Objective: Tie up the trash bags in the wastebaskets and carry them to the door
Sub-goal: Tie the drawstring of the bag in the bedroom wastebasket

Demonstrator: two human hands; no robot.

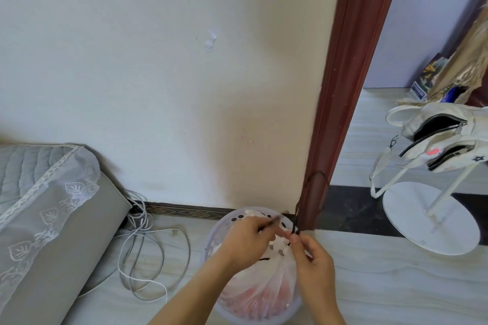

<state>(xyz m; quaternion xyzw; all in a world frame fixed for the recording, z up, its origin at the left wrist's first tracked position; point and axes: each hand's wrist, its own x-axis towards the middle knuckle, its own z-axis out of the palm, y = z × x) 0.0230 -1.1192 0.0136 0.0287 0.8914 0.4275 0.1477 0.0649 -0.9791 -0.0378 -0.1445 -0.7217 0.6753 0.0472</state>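
1. Lower left of the frame: a grey sofa (52, 219), with a white cable (148, 258) coiled beside it.
2. Bottom centre: the left hand (245, 241) pinches one end of a dark tie (295, 227) over the trash bag (264, 285) (translucent, pinkish contents), which sits in the wastebasket (224, 224) by the wall.
3. The right hand (313, 258) pinches the other end, near the door frame (343, 113).

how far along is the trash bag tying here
Done: the trash bag is gathered at the top. In hand: the left hand and right hand each pinch a dark drawstring end; no finished knot shows. Left: lift the bag from the wastebasket it sits in and carry it off.
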